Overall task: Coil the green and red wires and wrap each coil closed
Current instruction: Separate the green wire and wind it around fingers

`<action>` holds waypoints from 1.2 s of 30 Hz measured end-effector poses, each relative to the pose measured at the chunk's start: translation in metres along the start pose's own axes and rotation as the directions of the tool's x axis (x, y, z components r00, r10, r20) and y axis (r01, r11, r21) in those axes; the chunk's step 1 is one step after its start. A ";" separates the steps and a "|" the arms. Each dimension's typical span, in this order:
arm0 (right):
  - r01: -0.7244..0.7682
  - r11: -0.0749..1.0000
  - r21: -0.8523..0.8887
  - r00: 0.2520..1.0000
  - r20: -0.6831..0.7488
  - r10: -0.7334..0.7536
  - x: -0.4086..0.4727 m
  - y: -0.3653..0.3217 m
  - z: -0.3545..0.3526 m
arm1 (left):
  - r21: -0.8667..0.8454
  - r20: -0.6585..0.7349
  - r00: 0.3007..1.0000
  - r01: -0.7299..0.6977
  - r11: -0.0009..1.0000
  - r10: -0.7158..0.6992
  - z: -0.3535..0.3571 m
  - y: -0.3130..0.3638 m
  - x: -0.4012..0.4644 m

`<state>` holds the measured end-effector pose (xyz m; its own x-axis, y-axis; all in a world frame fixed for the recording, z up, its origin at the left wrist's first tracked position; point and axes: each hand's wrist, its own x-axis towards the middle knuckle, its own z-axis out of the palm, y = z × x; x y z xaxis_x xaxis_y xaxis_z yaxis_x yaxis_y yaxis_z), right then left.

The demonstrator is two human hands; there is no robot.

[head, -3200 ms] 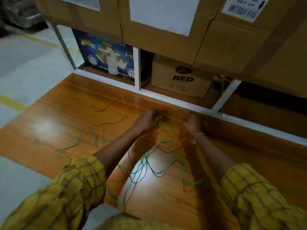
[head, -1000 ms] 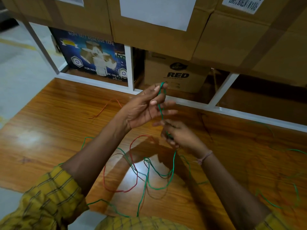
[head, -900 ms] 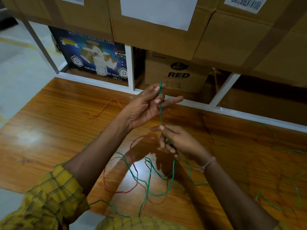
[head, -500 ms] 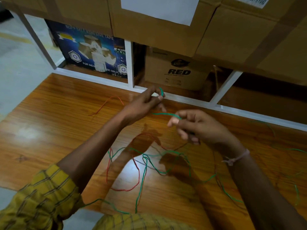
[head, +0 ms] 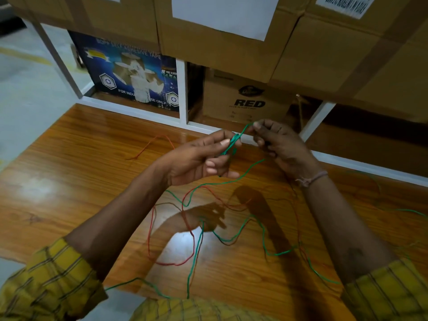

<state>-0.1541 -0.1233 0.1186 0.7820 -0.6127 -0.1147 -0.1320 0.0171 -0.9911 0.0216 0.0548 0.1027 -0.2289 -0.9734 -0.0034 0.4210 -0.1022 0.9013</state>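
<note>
My left hand (head: 203, 158) pinches a few gathered loops of the green wire (head: 231, 144) between thumb and fingers, raised above the wooden tabletop (head: 69, 181). Just to its right, my right hand (head: 278, 142) pinches the same green wire at its upper end, close to the left fingertips. From the hands the green wire trails down and lies in loose curves over the table toward my body and to the right. The red wire (head: 171, 262) lies loose on the table in loops beneath my arms, crossing the green one; one red end reaches the far left.
A white metal rack frame (head: 183, 93) borders the table's far edge. Cardboard boxes (head: 245, 103) and a blue tape carton (head: 129, 75) stand on its shelves. Grey floor lies to the left. My yellow plaid sleeves (head: 46, 286) fill the near corners.
My right hand rose from lower right up beside the left fingertips, carrying green wire up to the loops held there. Less green slack lies on the table than before.
</note>
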 end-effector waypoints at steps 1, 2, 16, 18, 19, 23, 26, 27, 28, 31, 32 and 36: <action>-0.009 1.000 -0.003 1.000 -0.007 0.009 0.002 0.008 0.006 | -0.058 0.019 1.000 -0.020 0.998 0.021 0.001 0.002 0.001; -0.031 0.999 0.023 0.999 -0.007 0.031 0.003 0.017 0.012 | -0.107 0.026 0.999 -0.044 0.993 0.047 0.003 0.004 0.003; -0.265 0.962 -0.062 0.882 0.387 0.268 -0.046 0.053 0.067 | 0.267 -0.546 0.808 -0.085 0.960 0.224 -0.017 0.007 0.024; -0.221 0.964 -0.148 0.868 0.422 0.263 -0.049 0.037 0.063 | 0.527 -0.514 0.809 0.033 0.849 0.287 -0.026 -0.003 0.026; -0.196 0.967 -0.162 0.874 0.419 0.247 -0.050 0.028 0.059 | 0.613 -0.481 0.825 0.075 0.786 0.296 -0.029 -0.007 0.026; -0.103 0.990 -0.100 0.927 0.351 0.132 -0.051 -0.006 0.035 | 0.805 -0.355 0.903 0.165 0.570 0.240 -0.028 -0.011 0.025; -0.106 0.994 0.015 0.956 0.278 0.098 -0.047 -0.023 0.013 | 0.778 -0.341 0.927 0.183 0.601 0.158 -0.027 -0.013 0.018; -0.097 0.994 0.049 0.964 0.252 0.081 -0.044 -0.026 0.007 | 0.742 -0.332 0.935 0.176 0.647 0.127 -0.026 -0.012 0.015; -0.084 0.993 0.087 0.973 0.221 0.063 -0.040 -0.027 0.001 | 0.678 -0.322 0.942 0.159 0.717 0.095 -0.024 -0.010 0.013; -0.052 0.985 0.167 0.993 0.114 0.033 -0.022 -0.021 -0.010 | 0.408 -0.261 0.964 0.071 0.910 0.042 -0.012 -0.007 0.005; -0.041 0.988 0.152 0.996 0.079 0.029 -0.016 -0.019 -0.011 | 0.336 -0.231 0.972 0.049 0.941 0.032 -0.008 -0.005 0.004; 0.023 0.999 -0.035 0.999 -0.036 -0.024 0.007 0.001 -0.008 | 0.148 -0.094 0.995 -0.013 0.989 0.027 0.001 0.005 -0.001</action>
<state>-0.1532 -0.1340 0.1171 0.7627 -0.6406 -0.0885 -0.1354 -0.0244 -0.9905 0.0234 0.0550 0.1076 -0.1337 -0.9908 -0.0197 0.2895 -0.0581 0.9554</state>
